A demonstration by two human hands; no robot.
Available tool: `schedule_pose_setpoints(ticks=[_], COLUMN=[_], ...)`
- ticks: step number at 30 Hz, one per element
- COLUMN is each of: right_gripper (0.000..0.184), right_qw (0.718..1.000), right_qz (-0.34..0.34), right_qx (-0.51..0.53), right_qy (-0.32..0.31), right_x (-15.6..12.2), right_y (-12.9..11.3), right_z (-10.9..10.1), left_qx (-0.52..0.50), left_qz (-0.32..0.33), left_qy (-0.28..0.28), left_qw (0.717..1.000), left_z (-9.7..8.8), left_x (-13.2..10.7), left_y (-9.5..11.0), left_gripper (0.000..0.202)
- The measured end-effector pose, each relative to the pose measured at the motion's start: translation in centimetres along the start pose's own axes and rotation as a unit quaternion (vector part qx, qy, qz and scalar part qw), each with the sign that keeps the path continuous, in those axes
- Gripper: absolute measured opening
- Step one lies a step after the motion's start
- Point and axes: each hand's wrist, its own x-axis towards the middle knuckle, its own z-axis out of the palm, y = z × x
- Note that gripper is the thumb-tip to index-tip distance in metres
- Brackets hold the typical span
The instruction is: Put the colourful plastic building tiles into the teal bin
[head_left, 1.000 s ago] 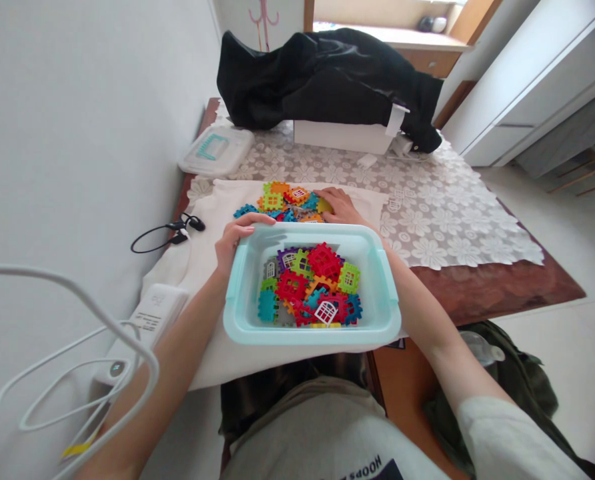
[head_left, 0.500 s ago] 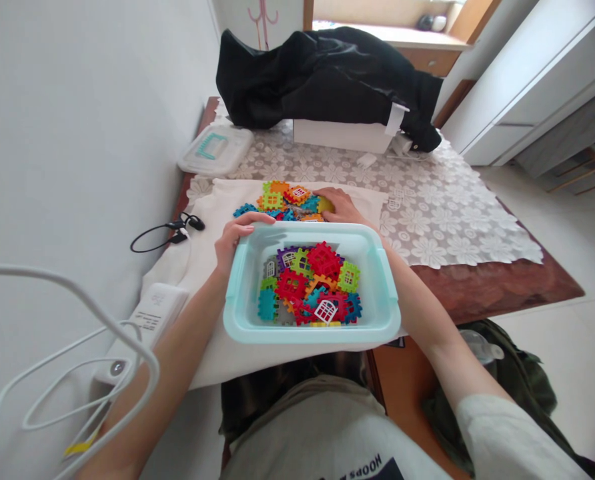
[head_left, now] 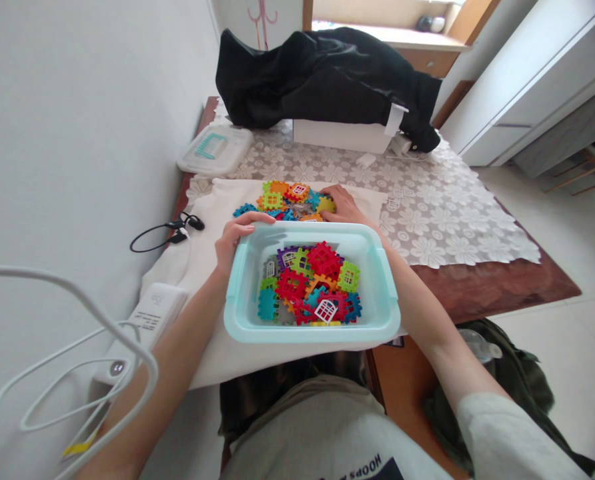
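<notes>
Blocks [head_left: 323,261] of bright plastic, flat squares with toothed, interlocking edges, lie in two heaps at the centre of the view. One heap sits inside a pale aqua plastic tub [head_left: 311,232]; the other lies loose on a white cloth [head_left: 197,267], just beyond the tub's far rim. The tub rests on that cloth, near the edge of the surface [head_left: 482,288]. The blocks are red, green, blue, orange, purple and yellow, too tangled to count in full, though two window blocks show in the tub and one on the loose heap. There are two hands. The left hand [head_left: 237,233] has its fingers [head_left: 250,229] curled over the tub's far rim, holding it. The right hand [head_left: 344,204] lies on the loose heap, its fingers [head_left: 330,193] part-spread beside a yellow-green block [head_left: 326,205]; whether they grip it, I cannot tell. Farther along the surface are one lace tablecloth [head_left: 427,230], one clear lid [head_left: 215,143] with a teal handle, one white box [head_left: 342,137] and one heap of black fabric [head_left: 322,80]. One black cable [head_left: 167,233] lies left of the tub.
</notes>
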Motion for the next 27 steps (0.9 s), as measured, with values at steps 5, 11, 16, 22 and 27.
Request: schedule_pose_setpoints(ticks=[5,11,16,22,27], right_gripper=[0.048,0.037,0.034,0.032,0.039], right_qw=[0.996,0.991,0.992,0.992,0.985], right_qz=[0.037,0.055,0.091,0.090,0.083], right_qx=[0.075,0.121,0.091,0.081,0.131], right_qy=[0.005,0.006,-0.005,0.025,0.078], right_x=[-0.2,0.0,-0.2,-0.4,-1.1], right_y=[-0.2,-0.3,-1.0,-1.8,-1.3], right_z=[-0.2,-0.5,-0.8,-1.0,-1.8], left_qx=[-0.013,0.011,0.013,0.041,0.034], left_qz=[-0.001,0.013,-0.010,0.015,0.005], left_qy=[-0.011,-0.008,-0.010,0.006,-0.006], left_qw=[1.000,1.000,1.000,0.999,0.999], left_z=[0.2,-0.2,0.2,0.1,0.1], left_x=[0.0,0.2,0.0,-0.1,-0.1], left_y=[0.2,-0.3,0.2,0.0,0.1], left_gripper=[0.006,0.004,0.011,0.013,0.015])
